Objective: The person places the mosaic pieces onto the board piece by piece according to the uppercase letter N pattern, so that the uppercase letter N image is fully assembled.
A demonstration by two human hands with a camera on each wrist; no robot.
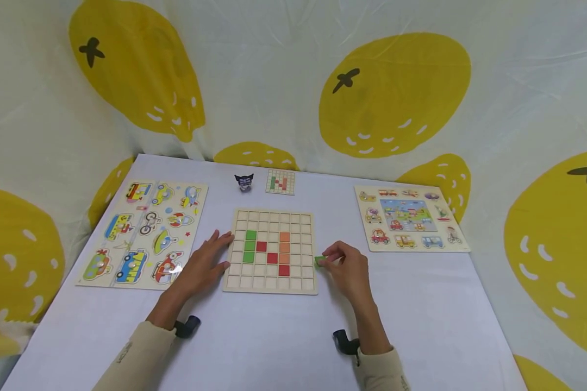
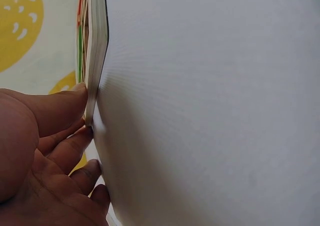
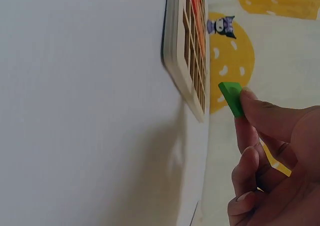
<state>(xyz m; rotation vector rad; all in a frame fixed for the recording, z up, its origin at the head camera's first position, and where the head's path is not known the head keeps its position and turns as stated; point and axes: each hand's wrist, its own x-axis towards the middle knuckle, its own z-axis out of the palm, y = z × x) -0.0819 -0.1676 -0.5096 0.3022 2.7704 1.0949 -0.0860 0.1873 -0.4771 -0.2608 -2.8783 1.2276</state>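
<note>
A square wooden grid board point(image 1: 254, 282) lies in the middle of the table, bearing several green, red and orange square tiles in its cells. My left hand point(image 1: 206, 265) touches the board's left edge with thumb and fingertips spread along it; in the left wrist view the thumb meets the board's side. Just off the right edge, my right hand point(image 1: 349, 271) pinches a green tile point(image 3: 231, 98) between thumb and finger, held above the table in the right wrist view. Behind the board lies a small pattern card point(image 1: 280, 190) printed with a similar coloured grid.
A vehicle puzzle board point(image 1: 195, 203) lies on the left, partly behind my left forearm. Another picture puzzle point(image 1: 406, 220) is at the right. A small dark figurine point(image 1: 244, 183) stands beside the card. Lemon-print cloth point(image 1: 274, 81) hangs behind the white table point(image 1: 264, 342).
</note>
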